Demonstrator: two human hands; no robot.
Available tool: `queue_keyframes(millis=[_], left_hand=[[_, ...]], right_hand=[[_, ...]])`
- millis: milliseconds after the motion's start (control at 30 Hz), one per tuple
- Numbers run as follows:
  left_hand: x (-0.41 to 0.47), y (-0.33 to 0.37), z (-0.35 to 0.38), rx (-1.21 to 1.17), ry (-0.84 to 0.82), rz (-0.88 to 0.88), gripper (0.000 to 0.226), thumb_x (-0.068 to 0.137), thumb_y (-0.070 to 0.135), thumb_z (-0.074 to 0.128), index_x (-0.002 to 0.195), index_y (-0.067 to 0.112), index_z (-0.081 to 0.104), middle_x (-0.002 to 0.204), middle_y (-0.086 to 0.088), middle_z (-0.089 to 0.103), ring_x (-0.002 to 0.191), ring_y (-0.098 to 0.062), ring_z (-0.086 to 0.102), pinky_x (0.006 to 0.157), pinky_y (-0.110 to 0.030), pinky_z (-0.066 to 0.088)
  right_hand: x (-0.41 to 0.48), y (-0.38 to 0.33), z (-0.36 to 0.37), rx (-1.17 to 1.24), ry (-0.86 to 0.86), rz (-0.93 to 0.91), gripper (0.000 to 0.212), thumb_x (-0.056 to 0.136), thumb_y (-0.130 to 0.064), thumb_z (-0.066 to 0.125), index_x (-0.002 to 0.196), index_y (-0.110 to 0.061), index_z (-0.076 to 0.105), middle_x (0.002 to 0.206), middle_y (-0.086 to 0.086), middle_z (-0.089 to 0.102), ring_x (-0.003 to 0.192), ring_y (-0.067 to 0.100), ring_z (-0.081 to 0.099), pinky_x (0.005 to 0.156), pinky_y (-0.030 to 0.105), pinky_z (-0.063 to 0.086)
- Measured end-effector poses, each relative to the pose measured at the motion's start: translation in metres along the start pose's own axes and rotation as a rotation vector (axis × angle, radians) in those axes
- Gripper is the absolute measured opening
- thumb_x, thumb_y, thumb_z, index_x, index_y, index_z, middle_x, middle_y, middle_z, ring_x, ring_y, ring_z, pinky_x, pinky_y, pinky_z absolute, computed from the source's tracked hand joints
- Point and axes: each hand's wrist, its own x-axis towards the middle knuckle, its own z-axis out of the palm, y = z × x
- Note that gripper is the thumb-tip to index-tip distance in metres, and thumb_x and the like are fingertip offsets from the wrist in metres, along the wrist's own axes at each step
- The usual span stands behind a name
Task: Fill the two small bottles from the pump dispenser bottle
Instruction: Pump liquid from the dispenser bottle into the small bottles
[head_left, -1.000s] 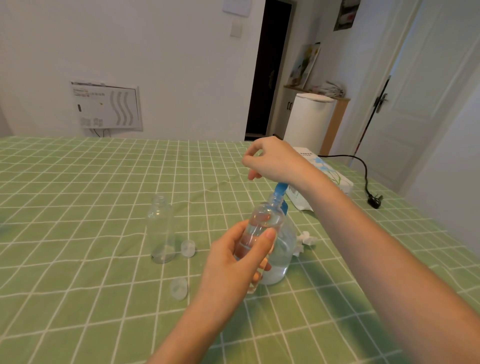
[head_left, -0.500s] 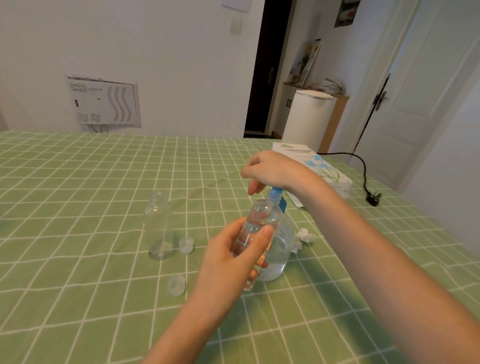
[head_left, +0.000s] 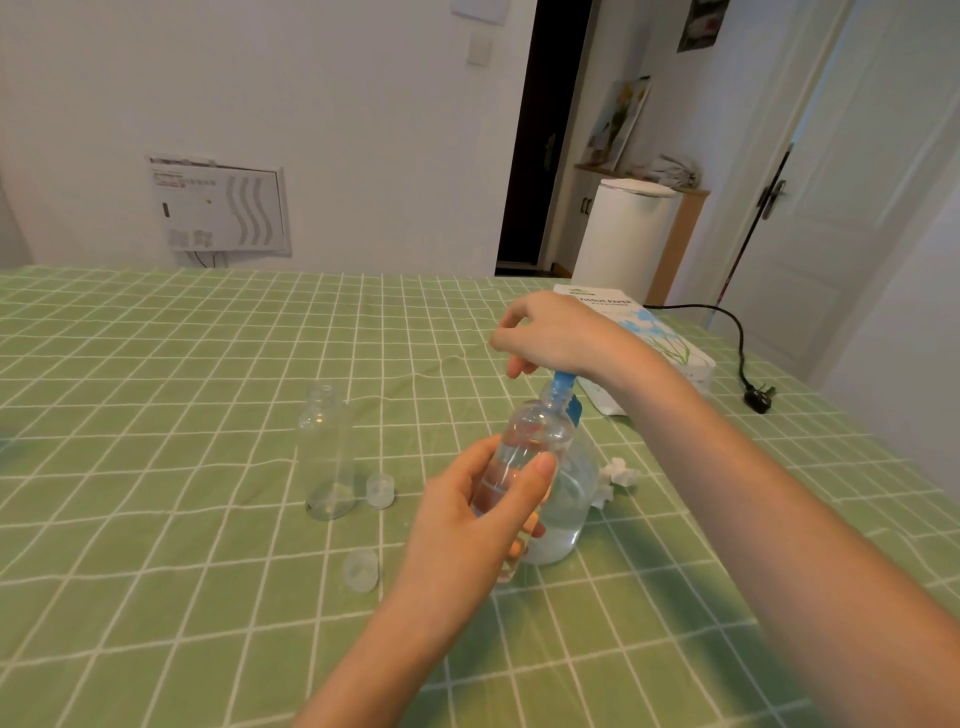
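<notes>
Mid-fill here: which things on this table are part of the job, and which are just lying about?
Job: pump dispenser bottle, right hand on its pump; small bottle held by left hand; second small bottle, standing uncapped; loose caps.
Lying about: tissue box; crumpled tissue; power cord.

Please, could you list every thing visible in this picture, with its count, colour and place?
held small bottle: one, clear, in the left hand
standing small bottle: one, clear, upright on the tablecloth
pump dispenser bottle: one, clear with blue pump, behind the held bottle
caps: two, translucent, on the tablecloth near the standing bottle
crumpled tissue: one, white, right of the dispenser
tissue pack: one, white and blue, far right
power cord: one, black, right edge
tablecloth: one, green checked, covering the table
left hand: one, gripping the held bottle
right hand: one, curled over the pump head
</notes>
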Motion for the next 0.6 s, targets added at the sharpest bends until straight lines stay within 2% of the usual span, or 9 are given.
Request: queue_keyframes(millis=[167, 300, 467, 600], left_hand=[[0.0, -0.001, 0.0, -0.007, 0.004, -0.004, 0.04, 0.058, 0.055, 0.061, 0.088, 0.03, 0.07, 0.068, 0.005, 0.067, 0.054, -0.005, 0.057, 0.044, -0.013, 0.041], [-0.001, -0.003, -0.001, 0.006, 0.008, -0.019, 0.039, 0.057, 0.057, 0.062, 0.087, 0.034, 0.069, 0.067, 0.002, 0.065, 0.054, -0.005, 0.057, 0.043, -0.014, 0.042], [-0.001, -0.004, -0.002, 0.011, 0.006, -0.02, 0.034, 0.06, 0.054, 0.062, 0.087, 0.034, 0.069, 0.067, 0.003, 0.066, 0.054, -0.005, 0.057, 0.043, -0.014, 0.041], [-0.001, -0.003, -0.001, 0.018, -0.004, -0.01, 0.035, 0.06, 0.056, 0.061, 0.088, 0.037, 0.069, 0.067, 0.004, 0.066, 0.054, -0.005, 0.057, 0.044, -0.014, 0.041]], right_hand=[[0.0, -0.001, 0.003, -0.018, -0.04, 0.006, 0.031, 0.091, -0.023, 0.051, 0.114, -0.005, 0.062, 0.07, -0.004, 0.067, 0.1, 0.022, 0.066, 0.064, 0.02, 0.042], [0.0, 0.005, 0.009, -0.011, -0.057, 0.006, 0.029, 0.089, -0.023, 0.054, 0.109, -0.006, 0.064, 0.071, -0.005, 0.069, 0.1, 0.024, 0.067, 0.076, 0.028, 0.049], [0.0, 0.007, 0.011, 0.014, -0.055, -0.002, 0.025, 0.089, -0.024, 0.055, 0.107, -0.009, 0.064, 0.068, -0.007, 0.067, 0.098, 0.022, 0.067, 0.069, 0.02, 0.044], [0.0, 0.007, 0.007, 0.02, -0.009, -0.033, 0.023, 0.089, -0.024, 0.055, 0.105, -0.01, 0.064, 0.068, -0.005, 0.067, 0.094, 0.021, 0.068, 0.07, 0.022, 0.047]])
